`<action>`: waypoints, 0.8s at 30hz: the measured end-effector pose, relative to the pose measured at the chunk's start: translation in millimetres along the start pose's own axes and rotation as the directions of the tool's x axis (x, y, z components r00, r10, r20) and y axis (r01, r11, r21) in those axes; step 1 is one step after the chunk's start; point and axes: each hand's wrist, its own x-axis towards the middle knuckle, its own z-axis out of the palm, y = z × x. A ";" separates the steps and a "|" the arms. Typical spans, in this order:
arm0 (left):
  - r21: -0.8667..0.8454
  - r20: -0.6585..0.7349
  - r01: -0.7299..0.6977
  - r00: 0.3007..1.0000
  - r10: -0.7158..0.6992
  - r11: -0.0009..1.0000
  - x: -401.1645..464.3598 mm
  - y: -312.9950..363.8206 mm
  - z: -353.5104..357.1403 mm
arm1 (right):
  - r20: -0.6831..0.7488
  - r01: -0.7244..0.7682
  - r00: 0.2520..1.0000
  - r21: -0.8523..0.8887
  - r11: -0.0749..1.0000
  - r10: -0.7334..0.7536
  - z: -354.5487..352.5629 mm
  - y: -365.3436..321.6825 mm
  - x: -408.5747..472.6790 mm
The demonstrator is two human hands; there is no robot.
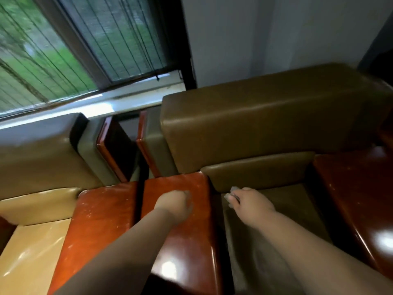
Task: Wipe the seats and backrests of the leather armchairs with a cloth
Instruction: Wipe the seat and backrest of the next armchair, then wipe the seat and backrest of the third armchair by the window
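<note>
At the seat's (265, 231) back corner, the right hand (251, 204) pinches a cloth (232, 193) to wipe, while the left hand (175, 202), fingers curled and empty, braces on the wooden armrest (182, 241).

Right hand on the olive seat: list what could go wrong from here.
1. The cloth is only a small wad gripped by the right hand, so swipes may skip parts of the seat.
2. The left hand rests on the glossy wooden armrest and may smudge it.
</note>
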 end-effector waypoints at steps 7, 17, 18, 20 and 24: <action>-0.097 -0.090 -0.021 0.996 0.013 0.995 -40.6 -27.0 -11.4 | -0.047 0.028 0.998 -0.096 0.995 -0.033 -1.0 -60.6 -15.0; -0.184 -0.165 -0.042 0.986 0.011 0.982 -195.5 -174.1 41.9 | -0.034 0.197 0.978 -0.191 0.962 -0.207 104.9 -212.8 -64.0; -0.182 -0.160 -0.029 0.987 0.000 0.983 -218.1 -197.0 52.6 | -0.024 0.221 0.973 -0.189 0.957 -0.230 121.1 -233.7 -71.8; -0.158 -0.133 0.013 0.991 -0.034 0.987 -262.1 -246.2 74.9 | 0.002 0.269 0.962 -0.164 0.949 -0.272 156.0 -278.3 -86.1; -0.182 -0.107 0.150 0.979 -0.171 0.972 -346.8 -340.4 114.6 | 0.077 0.363 0.931 -0.154 0.919 -0.356 225.4 -363.1 -117.2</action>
